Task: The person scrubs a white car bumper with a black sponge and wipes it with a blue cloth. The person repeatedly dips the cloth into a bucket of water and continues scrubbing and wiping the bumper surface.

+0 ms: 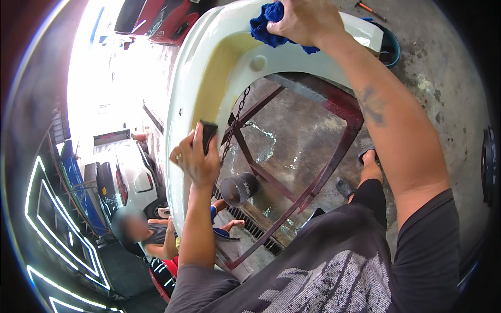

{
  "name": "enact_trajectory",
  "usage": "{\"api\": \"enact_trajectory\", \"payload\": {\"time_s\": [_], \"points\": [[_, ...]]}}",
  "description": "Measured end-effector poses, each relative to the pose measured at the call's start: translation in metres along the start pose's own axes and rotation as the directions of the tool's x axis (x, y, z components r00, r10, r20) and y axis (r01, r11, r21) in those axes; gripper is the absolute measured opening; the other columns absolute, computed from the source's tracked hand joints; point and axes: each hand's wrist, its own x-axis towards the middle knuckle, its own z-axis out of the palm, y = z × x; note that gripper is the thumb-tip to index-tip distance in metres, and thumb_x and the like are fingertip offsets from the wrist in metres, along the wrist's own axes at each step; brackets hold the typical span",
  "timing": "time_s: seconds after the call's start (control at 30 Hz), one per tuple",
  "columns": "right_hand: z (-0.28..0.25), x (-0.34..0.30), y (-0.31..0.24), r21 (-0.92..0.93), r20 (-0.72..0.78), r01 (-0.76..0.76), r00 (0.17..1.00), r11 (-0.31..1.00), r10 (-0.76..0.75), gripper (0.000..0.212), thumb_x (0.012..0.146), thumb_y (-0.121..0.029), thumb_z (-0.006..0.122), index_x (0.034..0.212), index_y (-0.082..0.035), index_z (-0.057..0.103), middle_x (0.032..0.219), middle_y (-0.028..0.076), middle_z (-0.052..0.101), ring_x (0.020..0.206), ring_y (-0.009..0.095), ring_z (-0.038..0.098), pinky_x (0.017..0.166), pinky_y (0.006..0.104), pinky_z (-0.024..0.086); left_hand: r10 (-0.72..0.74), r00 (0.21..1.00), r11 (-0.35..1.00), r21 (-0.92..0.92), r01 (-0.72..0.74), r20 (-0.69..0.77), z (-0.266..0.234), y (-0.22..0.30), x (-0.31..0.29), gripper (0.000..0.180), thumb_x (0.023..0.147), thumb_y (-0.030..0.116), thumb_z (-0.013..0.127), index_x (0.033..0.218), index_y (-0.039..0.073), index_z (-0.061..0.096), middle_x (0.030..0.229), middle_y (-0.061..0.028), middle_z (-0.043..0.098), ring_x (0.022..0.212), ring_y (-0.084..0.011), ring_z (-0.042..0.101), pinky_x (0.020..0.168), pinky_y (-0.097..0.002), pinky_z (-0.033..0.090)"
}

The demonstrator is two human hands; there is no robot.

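Note:
A glossy white car bumper curves across the view in front of me, with a yellowish band along its inner side. My left hand is closed around a small dark block at the bumper's left stretch. Whether the block touches the surface is hard to see. Up at the far side, my right hand grips a crumpled blue cloth against the bumper's upper part. The fingertips of that hand are partly lost in the cloth's folds.
Under the bumper stands a dark red metal frame, with a chain hanging beside it. A black bucket sits near a floor grate. Another person sits at lower left. A teal basin and orange-handled tool lie far right.

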Motion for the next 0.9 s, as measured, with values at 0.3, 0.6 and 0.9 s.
{"api": "enact_trajectory", "payload": {"time_s": [0.3, 0.6, 0.9], "points": [[-0.007, -0.006, -0.001, 0.115, 0.051, -0.032, 0.998, 0.993, 0.026, 0.054, 0.088, -0.030, 0.083, 0.131, 0.001, 0.075, 0.104, 0.022, 0.083, 0.092, 0.037, 0.082, 0.089, 0.0486, 0.066, -0.011, 0.998, 1.000, -0.023, 0.009, -0.058, 0.034, 0.044, 0.083, 0.060, 0.090, 0.036, 0.092, 0.148, 0.026, 0.078, 0.120, -0.0015, 0.071, 0.114, -0.0265, 0.064, 0.106, -0.0478, 0.039], [0.028, 0.005, -0.010, 0.005, 0.023, 0.015, 1.000, 1.000, -0.015, 0.050, 0.087, -0.029, 0.081, 0.128, -0.002, 0.075, 0.112, 0.023, 0.080, 0.108, 0.041, 0.079, 0.096, 0.0528, 0.062, 0.042, 0.995, 0.996, -0.068, -0.048, -0.090, 0.041, 0.040, 0.123, 0.061, 0.089, 0.033, 0.092, 0.148, 0.027, 0.077, 0.118, -0.0049, 0.071, 0.115, -0.0297, 0.065, 0.103, -0.0532, 0.042], [0.046, 0.041, 0.064, -0.129, -0.138, 0.135, 0.979, 0.982, -0.153, 0.039, 0.101, -0.047, 0.077, 0.119, -0.014, 0.067, 0.108, 0.014, 0.081, 0.101, 0.039, 0.079, 0.087, 0.0525, 0.059, -0.053, 0.998, 0.994, -0.096, 0.050, -0.026, 0.005, 0.001, 0.040, 0.063, 0.087, 0.035, 0.093, 0.147, 0.025, 0.075, 0.122, 0.0023, 0.072, 0.116, -0.0197, 0.065, 0.104, -0.0459, 0.039]]}}
